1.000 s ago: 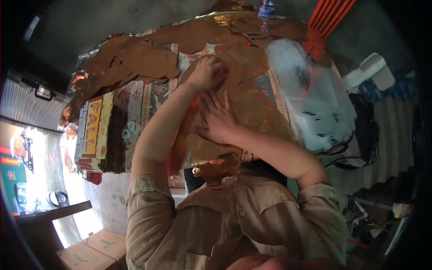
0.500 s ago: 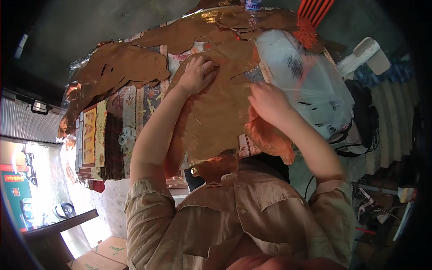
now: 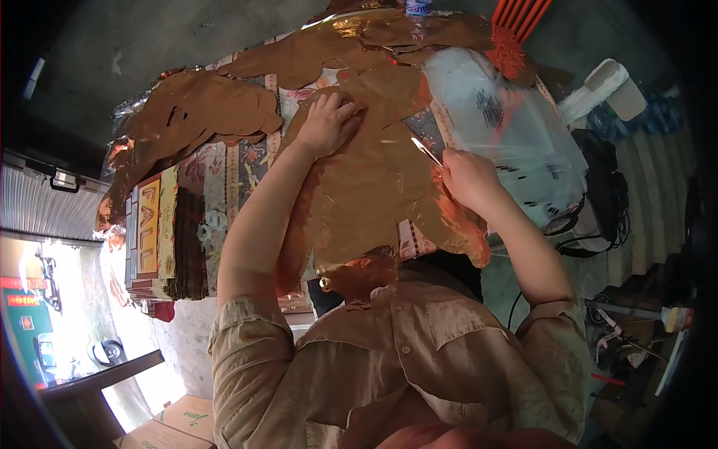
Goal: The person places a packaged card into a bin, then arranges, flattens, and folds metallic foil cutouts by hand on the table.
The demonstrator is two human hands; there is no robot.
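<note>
A large brown sheet (image 3: 359, 172), with shiny orange foil showing along its curled edges, lies over the near part of the table and hangs toward my body. My left hand (image 3: 329, 126) rests on its upper left part, fingers spread and slightly bent against the surface. At the sheet's right edge, my right hand (image 3: 470, 178) is closed around a slim tool with a shiny metal blade (image 3: 425, 150). The blade points up and left over the sheet's edge; the handle is hidden in my fist.
More cut brown sheets (image 3: 202, 108) cover the table's left and far sides. A clear plastic bag (image 3: 508, 142) lies at right, below an orange-red plastic chair (image 3: 520, 22). Stacked books (image 3: 153, 232) stand at left on the patterned tablecloth (image 3: 254, 150). A bottle (image 3: 419, 7) stands at the back.
My right hand has moved slightly right and down, and the metal blade now shows beyond it. The sheet's right edge lies flatter. My left hand has stayed in place.
</note>
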